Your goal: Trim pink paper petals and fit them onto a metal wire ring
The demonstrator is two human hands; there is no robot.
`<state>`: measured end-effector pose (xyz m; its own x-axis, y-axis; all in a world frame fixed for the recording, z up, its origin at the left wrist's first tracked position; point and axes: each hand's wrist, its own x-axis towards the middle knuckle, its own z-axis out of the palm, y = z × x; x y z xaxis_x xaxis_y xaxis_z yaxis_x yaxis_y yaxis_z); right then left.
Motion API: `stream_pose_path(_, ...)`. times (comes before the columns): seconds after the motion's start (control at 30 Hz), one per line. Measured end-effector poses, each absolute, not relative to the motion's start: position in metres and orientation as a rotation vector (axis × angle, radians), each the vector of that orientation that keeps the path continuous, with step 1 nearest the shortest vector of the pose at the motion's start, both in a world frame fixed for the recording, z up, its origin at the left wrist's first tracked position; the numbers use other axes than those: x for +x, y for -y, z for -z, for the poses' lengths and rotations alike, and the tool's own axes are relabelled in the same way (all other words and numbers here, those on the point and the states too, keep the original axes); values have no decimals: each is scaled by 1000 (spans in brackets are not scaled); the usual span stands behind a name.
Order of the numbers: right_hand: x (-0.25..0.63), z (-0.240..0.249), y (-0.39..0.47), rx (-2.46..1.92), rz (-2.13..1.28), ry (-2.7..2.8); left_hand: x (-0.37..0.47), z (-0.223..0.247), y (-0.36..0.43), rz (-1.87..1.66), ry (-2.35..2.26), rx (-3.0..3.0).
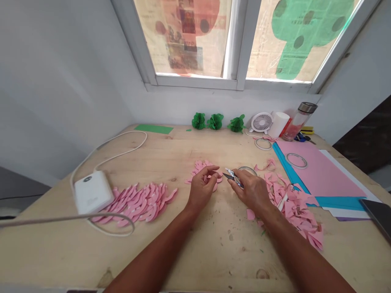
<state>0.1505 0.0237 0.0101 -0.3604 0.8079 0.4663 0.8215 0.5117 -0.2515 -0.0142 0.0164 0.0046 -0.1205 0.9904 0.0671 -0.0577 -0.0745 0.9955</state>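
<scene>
My left hand (201, 185) is curled near the middle of the table, with a small pink paper piece (220, 177) at its fingertips. My fingers partly hide how that piece is held. Just to the right, my right hand (251, 186) grips a pair of scissors (229, 176), its dark pointed blade facing the left hand; the handles are covered by my fingers. Behind the left hand lies a small pile of cut pink paper pieces (199, 166). A tape roll (248, 169) lies partly hidden behind the right hand.
Curved pink paper strips (143, 203) lie beside a white power bank (93, 192) with a looping cable. Pink scraps (301, 211) spread by my right forearm. Coloured sheets (324, 171), a fan (262, 122), a glass bottle (301, 121) and green paper ornaments (215, 121) stand or lie farther back.
</scene>
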Motion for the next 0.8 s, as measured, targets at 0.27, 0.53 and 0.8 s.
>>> stream_pose_path(0.27,146,-12,-19,-1325,97,2354,-20,-7,-15,-1383,-1218,1221)
stream_pose_path(0.53,145,-14,-17,-1319,119,2399,-20,-4,-15,-1350,-1232,1223)
stream_pose_path(0.8,145,-14,-17,-1306,112,2418,-22,3,-16,-1339,-1217,1286)
